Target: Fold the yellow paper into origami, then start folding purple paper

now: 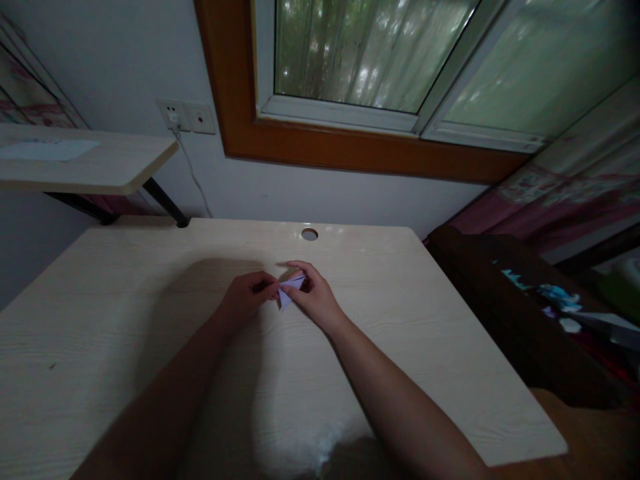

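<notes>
A small folded piece of pale lilac paper (290,291) is held just above the light wooden desk (150,320), near its middle. My left hand (249,295) pinches the paper's left corner with curled fingers. My right hand (313,293) grips the paper from the right, thumb and fingers closed over its top edge. Both forearms reach in from the bottom of the view.
A round cable hole (309,234) sits at the desk's far edge. A raised shelf (100,163) with a sheet of paper juts out at the left. A wall socket (186,117) with a cord, a window above, and a dark cluttered piece of furniture (525,313) at the right.
</notes>
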Demonstrator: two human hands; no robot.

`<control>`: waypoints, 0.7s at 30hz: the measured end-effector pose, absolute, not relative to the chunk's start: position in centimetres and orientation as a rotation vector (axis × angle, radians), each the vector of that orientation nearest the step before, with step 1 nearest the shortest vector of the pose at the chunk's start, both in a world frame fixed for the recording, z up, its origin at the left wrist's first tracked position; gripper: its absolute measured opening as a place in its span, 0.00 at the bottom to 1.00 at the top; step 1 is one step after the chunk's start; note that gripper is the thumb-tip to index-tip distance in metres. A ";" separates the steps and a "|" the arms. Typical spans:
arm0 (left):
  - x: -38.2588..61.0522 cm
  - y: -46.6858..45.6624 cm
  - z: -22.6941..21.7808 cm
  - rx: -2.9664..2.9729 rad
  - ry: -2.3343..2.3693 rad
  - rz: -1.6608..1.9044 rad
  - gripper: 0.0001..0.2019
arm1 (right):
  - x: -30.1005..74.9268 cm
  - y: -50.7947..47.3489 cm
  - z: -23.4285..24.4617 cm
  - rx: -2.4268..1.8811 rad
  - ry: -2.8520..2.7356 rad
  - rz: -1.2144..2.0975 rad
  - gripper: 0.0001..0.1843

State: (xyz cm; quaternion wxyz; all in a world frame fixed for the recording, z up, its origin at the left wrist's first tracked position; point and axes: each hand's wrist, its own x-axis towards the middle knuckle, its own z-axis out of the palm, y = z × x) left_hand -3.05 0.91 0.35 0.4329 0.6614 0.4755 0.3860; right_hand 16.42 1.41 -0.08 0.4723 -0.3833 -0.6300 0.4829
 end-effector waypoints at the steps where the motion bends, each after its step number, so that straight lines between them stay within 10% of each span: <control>1: -3.0 0.9 0.3 1.637 1.188 0.964 0.11 | 16.4 1.4 -0.1 -0.949 -1.535 1.180 0.25; 21: -3.0 1.1 0.0 1.520 1.123 0.998 0.12 | 16.5 1.6 -0.4 -0.977 -1.511 1.166 0.27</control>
